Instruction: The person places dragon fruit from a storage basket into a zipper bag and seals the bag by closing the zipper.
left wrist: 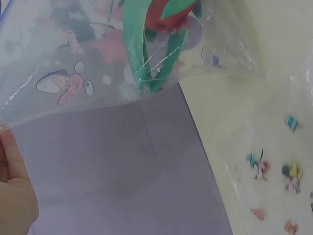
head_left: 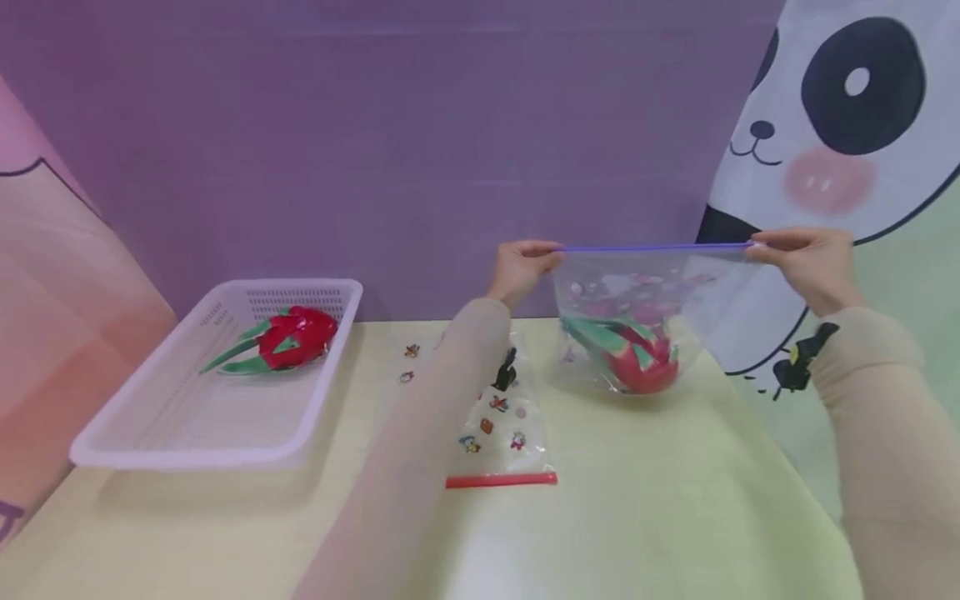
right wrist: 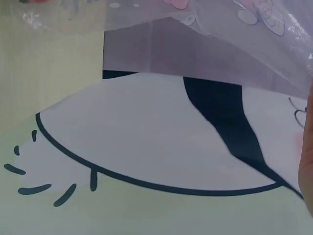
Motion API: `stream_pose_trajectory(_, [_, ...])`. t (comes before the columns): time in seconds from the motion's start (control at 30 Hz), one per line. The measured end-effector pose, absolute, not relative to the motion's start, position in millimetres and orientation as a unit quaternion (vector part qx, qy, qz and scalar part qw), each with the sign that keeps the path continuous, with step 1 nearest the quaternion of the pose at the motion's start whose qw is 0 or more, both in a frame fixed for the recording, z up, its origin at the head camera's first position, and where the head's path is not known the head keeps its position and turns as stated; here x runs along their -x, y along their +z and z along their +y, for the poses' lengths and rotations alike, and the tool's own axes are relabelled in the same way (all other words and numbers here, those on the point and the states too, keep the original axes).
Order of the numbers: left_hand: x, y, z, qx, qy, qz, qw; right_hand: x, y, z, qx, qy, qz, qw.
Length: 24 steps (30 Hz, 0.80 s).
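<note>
A clear zip bag [head_left: 600, 283] with a purple-blue zip strip is stretched level between both hands in the head view. My left hand [head_left: 521, 268] pinches its left top corner, and my right hand [head_left: 810, 262] pinches the right one. Inside, low in the bag, lies a red artificial flower [head_left: 645, 367] with green leaves; the left wrist view shows its leaves [left wrist: 168, 58] through printed plastic. Each wrist view catches only part of a hand at its edge: left fingers [left wrist: 17, 171] by the bag's corner, and a sliver of the right hand [right wrist: 307, 156].
A white basket [head_left: 97, 446] on the left holds another red flower [head_left: 296, 337] with green leaves. A second clear bag [head_left: 498, 433], printed with cartoon figures and edged with a red zip, lies flat mid-table, partly behind the left sleeve. Behind stands a purple curtain [head_left: 420, 150].
</note>
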<state>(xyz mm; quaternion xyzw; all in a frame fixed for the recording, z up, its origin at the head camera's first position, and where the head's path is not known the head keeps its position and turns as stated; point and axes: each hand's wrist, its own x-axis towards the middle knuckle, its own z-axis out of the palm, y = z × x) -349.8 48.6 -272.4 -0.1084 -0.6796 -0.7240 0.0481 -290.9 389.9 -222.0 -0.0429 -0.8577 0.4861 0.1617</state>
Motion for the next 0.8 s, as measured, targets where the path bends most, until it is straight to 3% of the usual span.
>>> stream_pose_trajectory(0.3, [351.1,-286.6,67.0,0.102,-0.707,-0.698,0.050,291.5,-238.3,397.1,0.101,0.485,-0.856,0.146])
stream_pose_trajectory(0.8, [346.8,-277.5,62.7,0.159,-0.671,-0.724,0.027,291.8,-241.9,394.8,0.102,0.528,-0.834,0.127])
